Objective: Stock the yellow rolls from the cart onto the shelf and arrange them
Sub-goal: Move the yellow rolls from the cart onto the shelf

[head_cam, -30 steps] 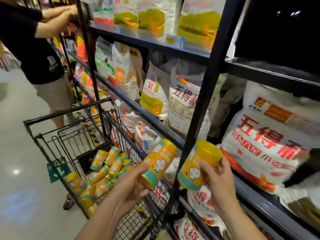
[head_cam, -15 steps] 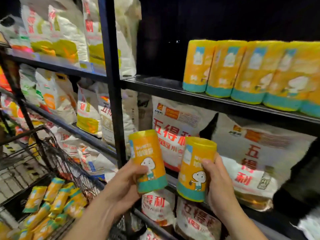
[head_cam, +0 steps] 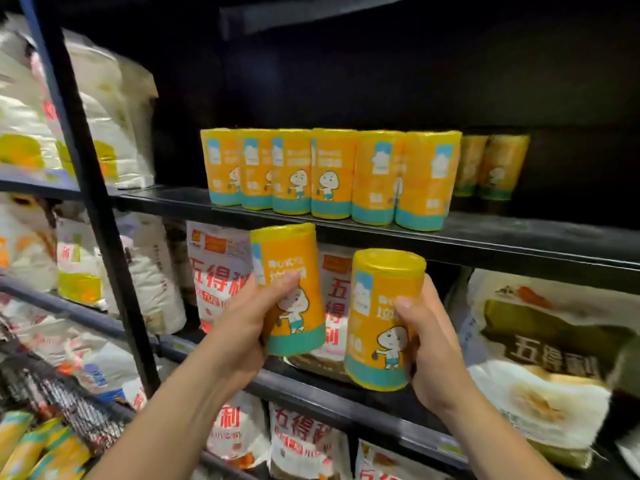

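Note:
My left hand grips one yellow roll upright, its fingers wrapped round the middle. My right hand grips a second yellow roll beside it, a little lower. Both rolls hang just below the front edge of the black shelf. On that shelf stands a row of several yellow rolls, with two more rolls set back in the dark at the right. More yellow rolls lie in the cart at the bottom left.
A black shelf upright runs down the left. White flour bags fill the left bay, and more flour bags fill the shelves under the rolls. The shelf has bare black surface left of the row and right of it.
The view has swung up and right from the cart to the shelf. Both hands have risen with their rolls, now just beneath the shelf edge.

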Demonstrator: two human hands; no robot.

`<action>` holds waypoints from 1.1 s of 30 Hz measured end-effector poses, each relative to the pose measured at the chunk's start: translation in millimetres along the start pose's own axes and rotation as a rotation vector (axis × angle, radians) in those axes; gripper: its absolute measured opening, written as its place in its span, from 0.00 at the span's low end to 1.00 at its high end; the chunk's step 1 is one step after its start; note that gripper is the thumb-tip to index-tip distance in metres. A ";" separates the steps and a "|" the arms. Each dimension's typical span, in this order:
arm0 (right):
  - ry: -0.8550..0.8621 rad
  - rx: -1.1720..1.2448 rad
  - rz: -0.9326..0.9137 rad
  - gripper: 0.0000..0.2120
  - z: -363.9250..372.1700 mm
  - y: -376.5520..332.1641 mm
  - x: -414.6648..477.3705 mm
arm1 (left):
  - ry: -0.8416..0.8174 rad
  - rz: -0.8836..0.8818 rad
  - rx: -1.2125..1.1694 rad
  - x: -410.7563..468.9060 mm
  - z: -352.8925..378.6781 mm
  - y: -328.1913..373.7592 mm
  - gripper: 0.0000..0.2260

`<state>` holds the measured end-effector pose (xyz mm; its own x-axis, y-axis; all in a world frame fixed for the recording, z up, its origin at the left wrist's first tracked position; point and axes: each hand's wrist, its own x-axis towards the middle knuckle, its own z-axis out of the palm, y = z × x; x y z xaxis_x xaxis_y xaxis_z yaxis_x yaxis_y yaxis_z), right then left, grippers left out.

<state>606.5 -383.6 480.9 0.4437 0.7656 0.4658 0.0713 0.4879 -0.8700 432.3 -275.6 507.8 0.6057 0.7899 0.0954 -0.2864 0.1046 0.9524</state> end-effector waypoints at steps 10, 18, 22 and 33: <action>0.036 -0.184 -0.112 0.30 -84.9 -84.3 -28.1 | -0.206 0.168 0.200 -13.2 109.5 31.8 0.24; 0.122 -0.268 -0.191 0.31 -138.8 -140.3 -30.5 | -0.358 0.286 0.400 1.4 186.3 69.3 0.23; 0.182 -0.298 -0.171 0.26 -154.6 -160.5 -20.2 | -0.343 0.299 0.470 18.2 212.3 91.3 0.29; 0.294 -0.396 -0.120 0.28 -178.5 -190.4 50.0 | -0.323 0.347 0.620 91.0 261.2 139.9 0.31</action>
<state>774.6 -513.0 640.9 0.6399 0.5359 0.5508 0.4453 0.3256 -0.8341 641.3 -346.9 725.4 0.7706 0.4906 0.4068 -0.0893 -0.5488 0.8312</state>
